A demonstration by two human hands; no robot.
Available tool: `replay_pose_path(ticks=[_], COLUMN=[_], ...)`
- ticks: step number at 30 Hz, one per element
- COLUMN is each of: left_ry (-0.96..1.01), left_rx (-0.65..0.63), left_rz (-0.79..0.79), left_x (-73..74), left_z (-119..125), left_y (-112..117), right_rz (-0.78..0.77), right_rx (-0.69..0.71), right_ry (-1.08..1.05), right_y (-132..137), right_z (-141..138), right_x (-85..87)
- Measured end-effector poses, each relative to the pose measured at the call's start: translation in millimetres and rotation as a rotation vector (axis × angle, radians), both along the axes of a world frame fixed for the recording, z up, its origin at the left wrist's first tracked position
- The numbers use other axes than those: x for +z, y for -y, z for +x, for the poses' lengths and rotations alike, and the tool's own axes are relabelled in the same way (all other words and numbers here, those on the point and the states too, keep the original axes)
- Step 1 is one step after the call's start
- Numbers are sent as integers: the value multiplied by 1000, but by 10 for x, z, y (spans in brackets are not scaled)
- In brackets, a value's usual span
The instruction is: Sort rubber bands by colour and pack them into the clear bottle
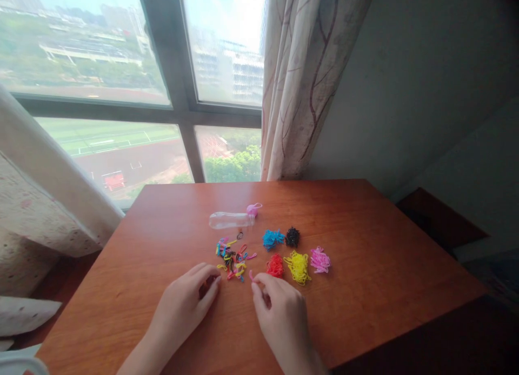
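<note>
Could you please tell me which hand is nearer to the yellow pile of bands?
The right hand. It is just on the near side of the yellow pile, while the left hand is well to its left, beside the mixed heap.

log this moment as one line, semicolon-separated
left hand: near mixed loops; right hand: pinching pink loop; single-colour: blue pile, black pile, red pile, yellow pile, pink pile; clear bottle: on its side

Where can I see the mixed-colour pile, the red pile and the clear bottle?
Mixed-colour pile (229, 260), head view: on its middle bands.
Red pile (275, 265), head view: on its middle.
Clear bottle (230, 220), head view: on the side of its body.
</note>
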State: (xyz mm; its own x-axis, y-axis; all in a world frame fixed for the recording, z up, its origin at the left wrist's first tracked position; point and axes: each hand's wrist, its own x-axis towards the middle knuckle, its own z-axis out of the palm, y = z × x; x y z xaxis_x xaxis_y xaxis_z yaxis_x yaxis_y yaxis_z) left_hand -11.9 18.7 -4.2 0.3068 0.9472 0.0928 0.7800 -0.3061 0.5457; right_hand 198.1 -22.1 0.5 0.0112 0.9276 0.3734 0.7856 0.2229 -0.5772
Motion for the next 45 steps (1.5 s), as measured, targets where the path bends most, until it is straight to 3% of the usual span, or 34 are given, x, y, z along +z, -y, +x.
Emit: replay_pose_path(ticks=[8, 11, 14, 24, 35, 40, 45], left_ry=[-114, -129, -128, -120, -130, -114, -97], left_rx=[-7, -8, -7, -3, 3, 20, 31], left_rz=[-23, -33, -31, -24, -8, 0, 18], left_x=[28, 32, 33, 43, 38, 34, 29], left_z=[33, 40, 42, 47, 45, 52, 64], left_y=[-3, -6, -7, -3, 15, 5, 7], right_rz=[13, -44, -72, 16, -21, -109, -136], right_rx=[-375, -427, -423, -382, 52, 161, 182], right_ry=[91, 118, 133, 104, -11, -12, 32], right_y=[-33, -26, -25, -17, 71, 113, 111], right_z=[1238, 1462, 1505, 1345, 397, 113, 17], right_x=[-93, -159, -196, -128, -95, -141, -155])
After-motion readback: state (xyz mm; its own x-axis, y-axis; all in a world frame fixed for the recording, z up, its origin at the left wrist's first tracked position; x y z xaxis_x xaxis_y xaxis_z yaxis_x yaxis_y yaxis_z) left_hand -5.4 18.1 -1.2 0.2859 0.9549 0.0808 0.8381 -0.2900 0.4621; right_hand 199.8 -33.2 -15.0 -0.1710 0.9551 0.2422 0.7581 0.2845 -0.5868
